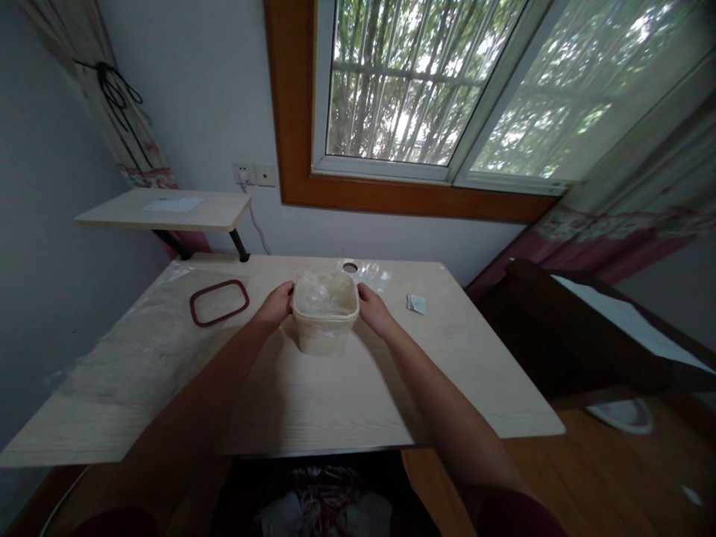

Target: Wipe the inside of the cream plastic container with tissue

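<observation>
A cream-coloured container (324, 333) with a rounded rectangular rim is between my two hands over the middle of the table. Thin clear plastic (321, 291) fills its top opening. My left hand (276, 304) grips the container's left side near the rim, fingers closed round it. On the opposite side my right hand (374, 309) holds the rim in the same way. A reddish-brown rounded rectangular ring (197, 320) lies flat to the left of my left hand. To the right of my right hand is a small whitish packet (415, 303).
Clear plastic sheeting (139, 358) covers the left part of the wooden table (475, 388). A raised shelf (120, 211) with a paper (173, 204) stands at the back left. A round hole (350, 268) is near the back edge.
</observation>
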Available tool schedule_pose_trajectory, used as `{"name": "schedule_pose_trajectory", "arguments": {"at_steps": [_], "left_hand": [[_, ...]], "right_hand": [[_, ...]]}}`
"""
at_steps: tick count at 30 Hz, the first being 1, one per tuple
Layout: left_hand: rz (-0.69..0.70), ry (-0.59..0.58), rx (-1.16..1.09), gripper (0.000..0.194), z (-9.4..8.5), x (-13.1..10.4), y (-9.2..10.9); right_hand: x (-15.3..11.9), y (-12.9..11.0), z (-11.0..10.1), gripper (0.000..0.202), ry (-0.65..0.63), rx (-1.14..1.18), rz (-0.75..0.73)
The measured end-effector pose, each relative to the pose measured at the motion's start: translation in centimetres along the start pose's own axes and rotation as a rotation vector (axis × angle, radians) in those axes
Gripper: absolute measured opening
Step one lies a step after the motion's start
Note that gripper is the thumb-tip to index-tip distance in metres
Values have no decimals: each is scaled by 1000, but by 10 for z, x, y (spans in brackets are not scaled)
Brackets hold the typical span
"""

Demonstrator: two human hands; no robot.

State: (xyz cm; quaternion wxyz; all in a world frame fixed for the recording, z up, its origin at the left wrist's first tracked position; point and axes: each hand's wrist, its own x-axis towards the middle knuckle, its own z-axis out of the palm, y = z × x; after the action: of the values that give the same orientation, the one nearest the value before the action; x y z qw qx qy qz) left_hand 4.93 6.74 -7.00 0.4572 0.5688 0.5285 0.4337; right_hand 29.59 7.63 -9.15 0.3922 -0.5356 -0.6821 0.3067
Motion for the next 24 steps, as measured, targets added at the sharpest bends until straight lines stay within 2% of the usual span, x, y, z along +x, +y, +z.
{"name": "schedule_pose_trajectory", "arguments": {"at_steps": [5, 7, 9, 11, 13, 14, 16, 18, 19, 21, 24], "left_hand": [[-40, -110, 121, 17, -10, -1, -19], [-28, -84, 228, 17, -18, 3, -25], [44, -12, 339, 19, -29, 6, -22], [232, 102, 401, 21, -38, 3, -6], [479, 171, 448, 21, -45, -7, 21], [578, 160, 495, 22, -46, -14, 37], [712, 19, 607, 27, -43, -32, 65], [788, -222, 755, 30, -35, -50, 84], [821, -318, 823, 31, -29, -57, 88], [862, -388, 928, 38, -18, -66, 88], [877, -436, 1054, 38, -6, -70, 78]], "right_hand": [[-13, 6, -1, 8, -98, -160, 11], [-15, 7, -3, 7, -99, -203, 16], [-14, 6, -8, 11, -33, -200, 3], [-11, 0, -16, 13, 106, -172, -62], [-9, -13, -27, 14, 268, -166, -202], [-9, -23, -33, 15, 321, -166, -285], [-10, -48, -43, 17, 323, -164, -423], [-10, -77, -48, 21, 252, -184, -530], [-9, -91, -49, 25, 175, -206, -577], [-3, -114, -44, 30, -58, -271, -637], [11, -129, -26, 30, -453, -433, -587]]}}
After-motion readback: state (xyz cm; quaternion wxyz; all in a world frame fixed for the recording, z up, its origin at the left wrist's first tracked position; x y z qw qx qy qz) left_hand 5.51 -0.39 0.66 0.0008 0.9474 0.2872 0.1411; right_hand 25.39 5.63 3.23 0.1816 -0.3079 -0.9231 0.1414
